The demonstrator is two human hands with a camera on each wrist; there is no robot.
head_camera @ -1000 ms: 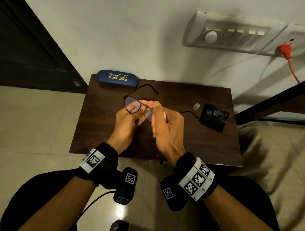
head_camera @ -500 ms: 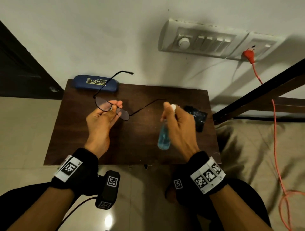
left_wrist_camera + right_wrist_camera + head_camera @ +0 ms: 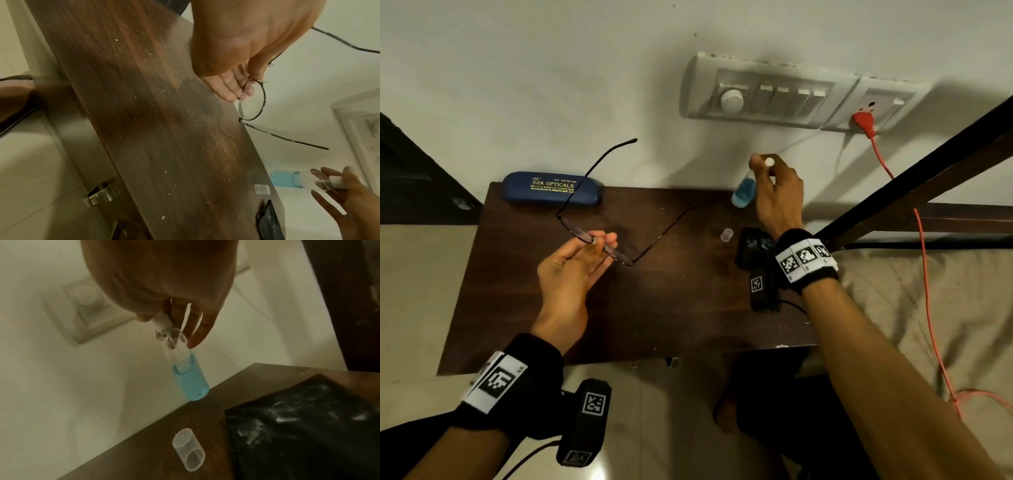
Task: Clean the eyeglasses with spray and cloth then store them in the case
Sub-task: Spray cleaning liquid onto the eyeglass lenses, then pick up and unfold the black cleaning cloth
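Observation:
Thin black-framed eyeglasses (image 3: 571, 229), arms unfolded, hang above the dark wooden table (image 3: 681, 308). My left hand (image 3: 599, 241) pinches them at the bridge, seen in the left wrist view as fingers (image 3: 228, 92) behind a lens (image 3: 254, 104). My right hand (image 3: 763, 162) grips the top of a clear spray bottle (image 3: 743, 193) of blue liquid, upright at the table's back right edge. In the right wrist view the bottle (image 3: 190, 381) has its base at that edge; contact is unclear. A blue case (image 3: 551, 188) lies shut at the back left. A black cloth (image 3: 751, 245) lies at the right.
The bottle's clear cap (image 3: 726, 235) lies on its side between the glasses and the cloth. A switchboard (image 3: 767, 94) with a red plug (image 3: 863, 121) and orange cord is on the wall. A beige bed (image 3: 893, 308) borders the table's right side.
My right hand carried the spray bottle away from the glasses, back and to the right, to the table's far edge. My left hand kept the glasses and drew them aside to the left.

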